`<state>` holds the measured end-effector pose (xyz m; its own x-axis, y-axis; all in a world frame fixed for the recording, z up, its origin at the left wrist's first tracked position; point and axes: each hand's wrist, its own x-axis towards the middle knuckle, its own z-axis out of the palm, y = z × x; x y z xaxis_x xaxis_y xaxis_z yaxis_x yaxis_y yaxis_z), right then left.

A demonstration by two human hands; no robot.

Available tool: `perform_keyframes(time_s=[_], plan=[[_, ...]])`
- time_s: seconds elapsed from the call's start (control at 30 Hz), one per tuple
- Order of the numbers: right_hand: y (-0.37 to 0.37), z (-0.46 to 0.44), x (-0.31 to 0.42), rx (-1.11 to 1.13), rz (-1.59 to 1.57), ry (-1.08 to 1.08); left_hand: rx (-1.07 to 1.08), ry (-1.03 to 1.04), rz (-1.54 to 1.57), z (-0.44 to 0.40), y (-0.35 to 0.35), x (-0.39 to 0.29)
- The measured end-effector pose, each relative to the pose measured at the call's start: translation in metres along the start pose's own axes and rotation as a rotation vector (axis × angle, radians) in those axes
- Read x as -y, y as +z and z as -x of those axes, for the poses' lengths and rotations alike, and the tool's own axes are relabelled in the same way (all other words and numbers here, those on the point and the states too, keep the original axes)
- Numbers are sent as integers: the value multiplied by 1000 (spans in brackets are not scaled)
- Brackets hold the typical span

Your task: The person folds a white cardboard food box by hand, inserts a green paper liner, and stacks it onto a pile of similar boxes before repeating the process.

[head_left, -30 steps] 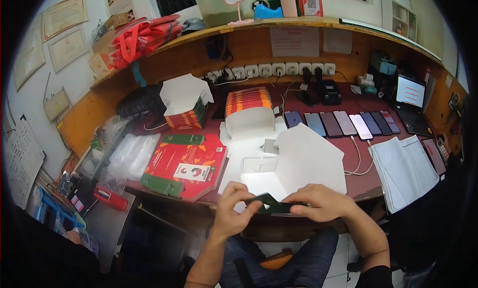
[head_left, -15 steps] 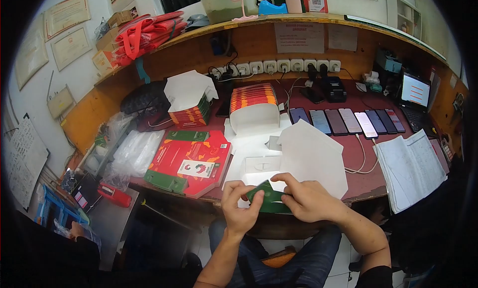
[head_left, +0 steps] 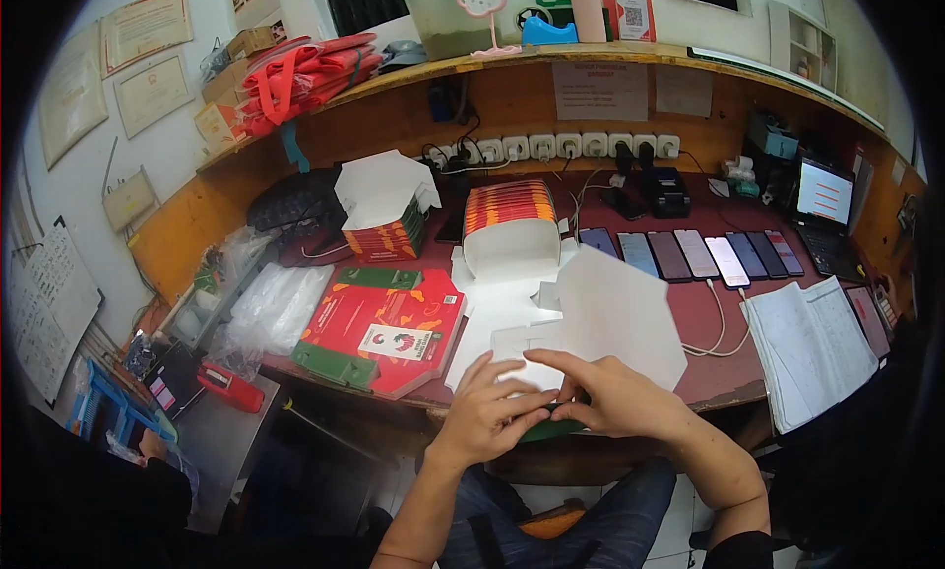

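Observation:
An unfolded cardboard box (head_left: 620, 318), white inside and green on its outer front part, lies at the table's front edge with one large panel raised on the right. My left hand (head_left: 492, 411) holds its green front flap (head_left: 553, 430), with thumb and fingers closed near the flap's edge. Gripping the same flap from the right is my right hand (head_left: 615, 397), its thumb close to the left fingertips. Both hands partly hide the flap. Behind them sits a folded carton (head_left: 507, 249) with orange-and-red packs lined up in it.
Flat red box blanks (head_left: 394, 318) are stacked at left, beside plastic bags (head_left: 281, 303). Another open-topped box (head_left: 384, 239) stands behind. Several phones (head_left: 694, 254), a laptop (head_left: 825, 195) and papers (head_left: 812, 347) occupy the right side. A red stapler-like object (head_left: 231, 387) is at lower left.
My left hand has turned over and shifted right, its fingers now reaching across toward my right hand. The green flap is lower and mostly covered. The whole view has shifted slightly.

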<state>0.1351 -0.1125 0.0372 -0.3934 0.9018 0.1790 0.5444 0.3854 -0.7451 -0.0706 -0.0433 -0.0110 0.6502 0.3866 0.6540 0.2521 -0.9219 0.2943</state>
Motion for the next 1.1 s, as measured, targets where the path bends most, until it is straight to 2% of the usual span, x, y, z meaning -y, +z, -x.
perform_keyframes(time_s=[0.07, 0.1, 0.13, 0.17, 0.2, 0.27, 0.33, 0.4, 0.47, 0.53, 0.6, 0.67, 0.73, 0.8, 0.87, 0.93, 0.97, 1.0, 1.03, 1.07, 1.1], plan=[[4, 8, 0, -179, 362, -67, 11, -23, 19, 4, 3, 3], [3, 15, 8, -186, 369, -75, -24, -107, 100, 9, 9, 6], [2, 26, 21, -290, 594, -62, -58, -190, 183, 13, 12, 8], [2, 34, 28, -399, 821, -43, -99, -163, 166, 14, 14, 8], [7, 39, 26, -415, 835, -36, -100, -141, 172, 18, 16, 7], [15, 59, 20, -420, 505, 248, -194, -189, 176, 23, 24, 3], [32, 60, -5, -631, 354, 83, -294, -202, 227, 27, 34, -1], [54, 53, -39, -718, 263, -56, -270, -182, 221, 27, 38, -3], [63, 53, -51, -857, 195, 3, -280, -204, 215, 25, 39, -8], [73, 48, -65, -983, 115, 42, -399, -300, 268, 29, 44, -6], [85, 38, -79, -1282, -577, -112, -430, -316, 319, 29, 45, -8], [87, 29, -77, -1325, -432, -280, -443, -453, 332, 28, 42, -12], [68, 34, -62, -1109, -72, -284, -411, -420, 309, 24, 38, -14], [58, 30, -55, -1097, 46, -317, -361, -331, 324, 18, 32, -22], [52, 30, -54, -1044, 202, -280, -298, -370, 367, 21, 30, -17], [43, 34, -51, -983, 100, -280, -241, -419, 407, 22, 32, -13], [39, 36, -50, -927, -2, -274, -354, -417, 370, 22, 37, -7], [37, 37, -51, -1061, -81, -225, -464, -421, 325, 25, 39, -3], [37, 36, -54, -1139, -121, -257, -509, -511, 369, 24, 39, -8], [37, 34, -56, -1209, -169, -285, -534, -482, 391, 18, 39, -14], [35, 35, -50, -1111, -87, -330, -494, -455, 337, 16, 37, -14]])
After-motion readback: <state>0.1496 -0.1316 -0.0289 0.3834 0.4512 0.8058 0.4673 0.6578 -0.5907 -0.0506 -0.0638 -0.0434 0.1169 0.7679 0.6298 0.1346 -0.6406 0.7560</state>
